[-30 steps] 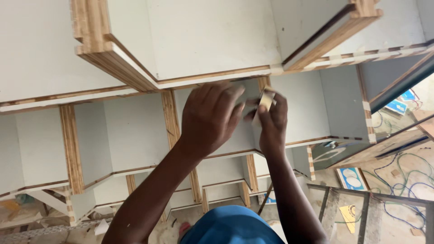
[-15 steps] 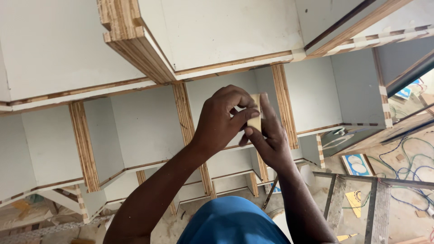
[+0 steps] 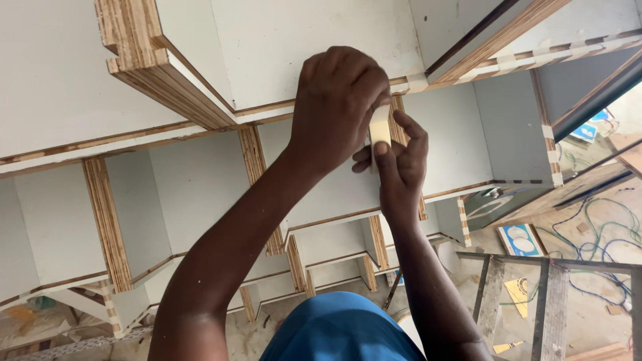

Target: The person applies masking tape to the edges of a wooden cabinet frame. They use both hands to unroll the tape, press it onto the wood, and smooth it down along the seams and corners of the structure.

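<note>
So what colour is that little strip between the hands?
Pale cream strip, clearest in the head view.

a tall white-faced plywood shelf unit with striped bare edges [image 3: 200, 174] fills the view behind and left of the hands. well below and right of them, the dusty concrete floor [image 3: 588, 281] carries tangled green and blue cables [image 3: 602, 230] and a flat blue-and-white printed sheet [image 3: 521, 239].
</note>
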